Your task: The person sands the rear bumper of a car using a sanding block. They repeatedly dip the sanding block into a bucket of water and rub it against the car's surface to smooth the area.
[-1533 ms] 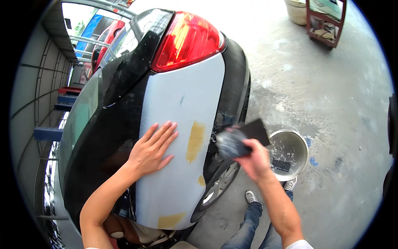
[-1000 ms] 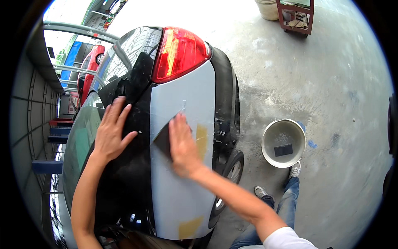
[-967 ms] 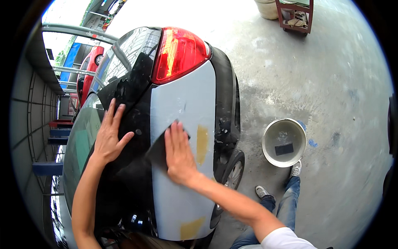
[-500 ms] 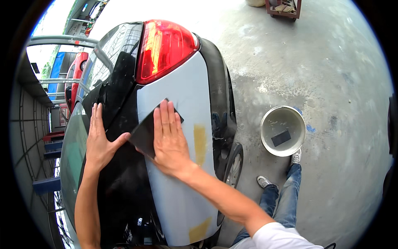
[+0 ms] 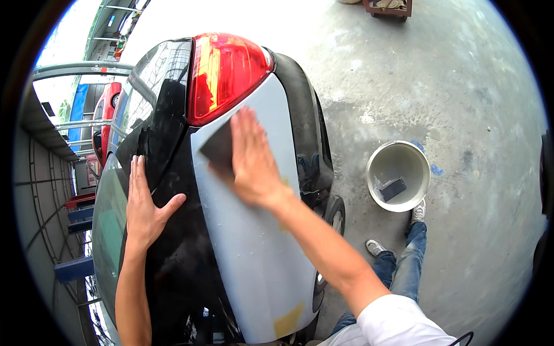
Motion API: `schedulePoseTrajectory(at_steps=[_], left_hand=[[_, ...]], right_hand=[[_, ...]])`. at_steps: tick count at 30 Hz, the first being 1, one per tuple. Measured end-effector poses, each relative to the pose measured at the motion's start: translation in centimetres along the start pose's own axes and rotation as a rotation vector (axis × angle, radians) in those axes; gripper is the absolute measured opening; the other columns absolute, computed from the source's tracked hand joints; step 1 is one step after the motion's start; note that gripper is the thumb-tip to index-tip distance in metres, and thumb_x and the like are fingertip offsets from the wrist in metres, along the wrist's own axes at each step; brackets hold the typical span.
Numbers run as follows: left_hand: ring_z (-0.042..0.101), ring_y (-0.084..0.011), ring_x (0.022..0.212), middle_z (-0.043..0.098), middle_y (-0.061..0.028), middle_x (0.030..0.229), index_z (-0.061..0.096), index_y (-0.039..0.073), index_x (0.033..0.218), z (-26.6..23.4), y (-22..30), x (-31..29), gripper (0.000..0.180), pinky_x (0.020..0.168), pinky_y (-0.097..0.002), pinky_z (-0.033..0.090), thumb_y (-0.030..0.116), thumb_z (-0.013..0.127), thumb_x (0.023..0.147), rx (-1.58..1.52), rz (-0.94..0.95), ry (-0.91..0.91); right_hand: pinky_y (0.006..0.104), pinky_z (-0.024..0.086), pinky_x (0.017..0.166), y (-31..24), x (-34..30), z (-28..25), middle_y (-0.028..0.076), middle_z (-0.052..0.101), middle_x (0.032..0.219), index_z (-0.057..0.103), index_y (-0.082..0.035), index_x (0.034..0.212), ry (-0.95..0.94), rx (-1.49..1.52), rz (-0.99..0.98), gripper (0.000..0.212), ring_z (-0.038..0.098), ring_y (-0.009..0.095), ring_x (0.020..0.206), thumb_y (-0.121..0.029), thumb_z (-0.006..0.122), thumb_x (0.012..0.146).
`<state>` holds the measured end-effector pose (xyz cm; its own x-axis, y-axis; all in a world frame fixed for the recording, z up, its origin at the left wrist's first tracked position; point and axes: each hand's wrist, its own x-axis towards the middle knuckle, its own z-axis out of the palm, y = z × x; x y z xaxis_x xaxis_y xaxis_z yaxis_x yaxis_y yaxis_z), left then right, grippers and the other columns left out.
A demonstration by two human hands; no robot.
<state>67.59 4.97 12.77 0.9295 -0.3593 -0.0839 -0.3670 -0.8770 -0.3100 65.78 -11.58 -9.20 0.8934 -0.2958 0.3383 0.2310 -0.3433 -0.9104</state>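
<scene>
My right hand [image 5: 254, 161], smeared by motion, presses a dark sheet of sandpaper [image 5: 219, 149] against the car's light grey quarter panel [image 5: 248, 242]. Its fingers lie together over the sheet, just below the red tail light [image 5: 227, 78]. The sheet's left part sticks out beyond the hand, while the rest is hidden under the palm. My left hand [image 5: 144, 210] rests flat and open, thumb spread, on the glossy black bodywork [image 5: 173, 254] beside the rear window. Small droplets dot the grey panel, and a yellowish filler patch [image 5: 288, 320] shows at its lower end.
A round pale bucket [image 5: 428, 173] on the concrete floor holds a dark rectangular block [image 5: 393, 189]. My shoes [image 5: 375, 247] stand near it. The black bumper [image 5: 297, 104] edges the panel's right side. A reddish-brown cart [image 5: 388, 8] is at the far end, and a red car [image 5: 105, 115] stands far left.
My right hand and the sandpaper have moved up and slightly right, toward the tail light. My left hand stays on the black bodywork. The whole view has shifted slightly.
</scene>
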Motion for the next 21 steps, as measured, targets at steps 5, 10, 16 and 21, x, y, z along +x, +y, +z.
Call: schedulePoseTrajectory(at_steps=[5,10,16,21], left_hand=[[0.026,-0.0402,0.157,0.026,-0.0276,0.168,0.019,-0.001,0.164,0.7,0.4,0.7,0.118,0.126,-0.0459,0.027,0.050,0.085,0.081,-0.027,0.027,0.011],[0.027,-0.0404,0.156,0.026,-0.0277,0.168,0.018,0.000,0.165,0.5,-0.9,-0.2,0.116,0.126,-0.0456,0.027,0.046,0.085,0.082,-0.002,0.009,0.005],[0.027,-0.0402,0.157,0.026,-0.0262,0.169,0.018,0.001,0.166,0.8,0.1,0.8,0.114,0.126,-0.0453,0.027,0.044,0.085,0.083,-0.038,0.032,0.007],[0.026,-0.0397,0.157,0.024,-0.0253,0.170,0.019,0.002,0.166,0.3,-1.1,-0.6,0.113,0.126,-0.0455,0.026,0.045,0.083,0.084,0.006,0.006,-0.019]], right_hand=[[0.0571,0.014,0.129,-1.2,3.0,1.1,0.034,0.013,0.169,0.011,0.014,0.161,0.167,0.039,0.261,0.108,0.009,0.048,0.159,-0.056,0.064,0.097],[0.0581,0.015,0.128,-1.2,-1.3,1.5,0.035,0.013,0.169,0.008,0.009,0.163,0.046,0.008,-0.083,0.108,0.012,0.050,0.158,-0.049,0.070,0.096],[0.0541,0.011,0.130,1.8,3.1,0.8,0.037,0.011,0.168,0.011,0.016,0.159,0.147,0.114,0.328,0.104,0.010,0.048,0.159,-0.061,0.050,0.103],[0.0528,0.009,0.130,-3.0,-8.2,-1.0,0.034,0.010,0.170,0.018,0.015,0.159,-0.269,-0.210,-0.076,0.085,0.007,0.046,0.160,-0.034,0.058,0.102]])
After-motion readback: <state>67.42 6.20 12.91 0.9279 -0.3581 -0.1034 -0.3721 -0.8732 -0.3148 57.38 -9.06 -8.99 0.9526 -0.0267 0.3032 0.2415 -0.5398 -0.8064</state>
